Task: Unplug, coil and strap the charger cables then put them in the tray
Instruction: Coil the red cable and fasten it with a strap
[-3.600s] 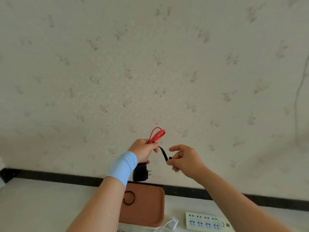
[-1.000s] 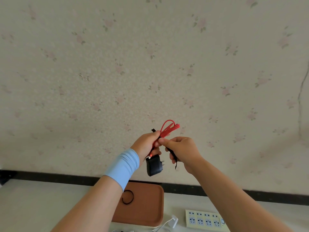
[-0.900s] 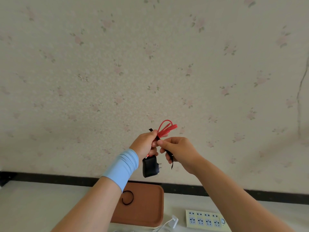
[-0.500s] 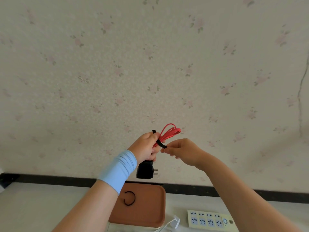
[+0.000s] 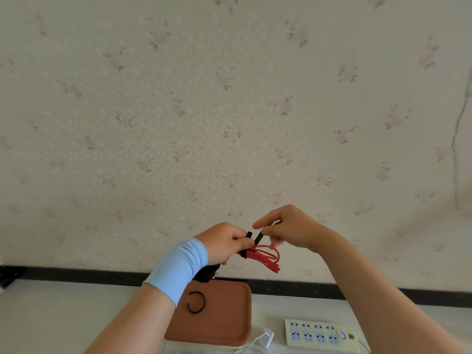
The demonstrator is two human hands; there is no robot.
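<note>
My left hand point(image 5: 224, 242) is clamped round the neck of the coiled red cable point(image 5: 265, 256), whose loops stick out just under my right hand point(image 5: 291, 228); my right thumb and forefinger pinch the free end of the black strap point(image 5: 258, 237), drawn up taut above the coil, and the strap's other end stands up at my left thumb; the two hands are close together, almost touching. The black adapter point(image 5: 207, 273) hangs below my left palm, half hidden behind the blue cuff point(image 5: 178, 269). The tray point(image 5: 229, 328) lies under my left wrist with a black ring point(image 5: 196, 302) in it; a power strip point(image 5: 320, 334) and a white plug point(image 5: 265, 337) sit beneath my right forearm. I judge the strap is wrapped but not yet fastened; if my pinch slips, the tail will spring loose and the wrap will unwind; if I ease my left grip to help, the loops may fan out and the adapter's weight could drag the coil open; pulling too hard might slide the strap off the bundle's end.
</note>
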